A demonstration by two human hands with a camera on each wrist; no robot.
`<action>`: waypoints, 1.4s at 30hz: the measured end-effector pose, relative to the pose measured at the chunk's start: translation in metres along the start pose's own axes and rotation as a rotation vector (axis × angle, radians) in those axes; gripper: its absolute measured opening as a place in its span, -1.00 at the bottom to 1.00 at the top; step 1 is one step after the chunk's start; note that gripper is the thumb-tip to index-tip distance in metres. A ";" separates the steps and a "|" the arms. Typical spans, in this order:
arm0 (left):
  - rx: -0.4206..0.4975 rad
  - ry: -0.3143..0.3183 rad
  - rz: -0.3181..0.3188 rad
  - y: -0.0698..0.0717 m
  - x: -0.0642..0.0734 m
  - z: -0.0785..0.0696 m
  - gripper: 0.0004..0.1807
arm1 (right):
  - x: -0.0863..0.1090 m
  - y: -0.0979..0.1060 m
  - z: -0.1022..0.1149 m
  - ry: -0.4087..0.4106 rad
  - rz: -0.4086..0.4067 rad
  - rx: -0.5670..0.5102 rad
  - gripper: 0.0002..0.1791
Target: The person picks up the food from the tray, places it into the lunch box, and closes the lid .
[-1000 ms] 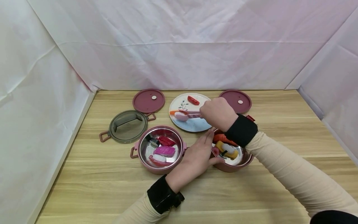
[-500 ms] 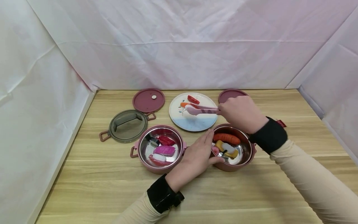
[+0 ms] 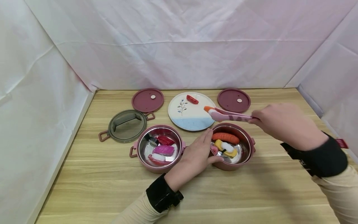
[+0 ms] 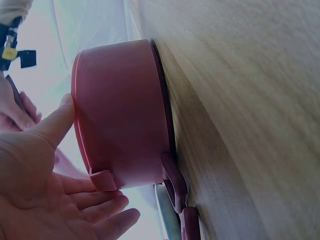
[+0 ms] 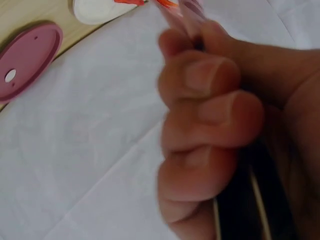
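My right hand (image 3: 285,124) grips pink tongs (image 3: 233,117), fingers curled round the handles in the right wrist view. The tongs' tips pinch an orange piece of toy food (image 3: 207,109) above the right pot's back rim. That pot (image 3: 228,166) is dark pink with a steel inside; it holds a toy sausage (image 3: 225,137), a yellow piece with white on top (image 3: 227,148) and a pink piece partly hidden by my left hand. My left hand (image 3: 193,158) lies against the pot's left side, fingers straight, thumb (image 4: 62,117) at the rim in the left wrist view.
A second pot (image 3: 159,170) with several toy sushi pieces stands left of my left hand. Behind are a plate (image 3: 179,96) with one red piece (image 3: 192,99), two dark pink lids (image 3: 142,101) and a see-through lid (image 3: 123,133) with handles. White cloth walls (image 3: 179,62) surround the table.
My right hand has drawn the tongs and the orange piece rightward off the plate to the right pot's back rim. The left hand has stayed in place.
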State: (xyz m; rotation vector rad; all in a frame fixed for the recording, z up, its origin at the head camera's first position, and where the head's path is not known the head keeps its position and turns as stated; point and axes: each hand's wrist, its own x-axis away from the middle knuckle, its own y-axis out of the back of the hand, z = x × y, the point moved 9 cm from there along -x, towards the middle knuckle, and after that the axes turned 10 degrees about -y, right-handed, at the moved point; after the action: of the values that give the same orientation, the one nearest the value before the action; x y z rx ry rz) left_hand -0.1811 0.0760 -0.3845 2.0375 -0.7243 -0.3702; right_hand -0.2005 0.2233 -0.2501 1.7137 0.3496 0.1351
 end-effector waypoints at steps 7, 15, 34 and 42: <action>-0.021 -0.007 -0.002 0.001 0.000 0.000 0.09 | 0.026 -0.011 -0.020 -0.048 0.182 0.011 -0.68; 0.000 0.001 -0.013 0.001 0.000 0.000 0.09 | 0.046 -0.028 -0.026 -0.041 0.306 0.012 -0.64; -0.014 -0.027 -0.031 0.002 0.000 -0.001 0.09 | 0.052 -0.055 -0.024 -0.005 0.452 -0.136 -0.72; -0.012 -0.019 -0.019 0.001 0.000 0.000 0.09 | 0.049 -0.055 -0.030 -0.042 0.465 -0.178 -0.81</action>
State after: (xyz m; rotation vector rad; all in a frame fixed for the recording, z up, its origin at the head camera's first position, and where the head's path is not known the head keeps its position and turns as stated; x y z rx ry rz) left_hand -0.1812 0.0754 -0.3837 2.0332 -0.7125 -0.4043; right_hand -0.1712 0.2736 -0.3039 1.5920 -0.0964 0.4551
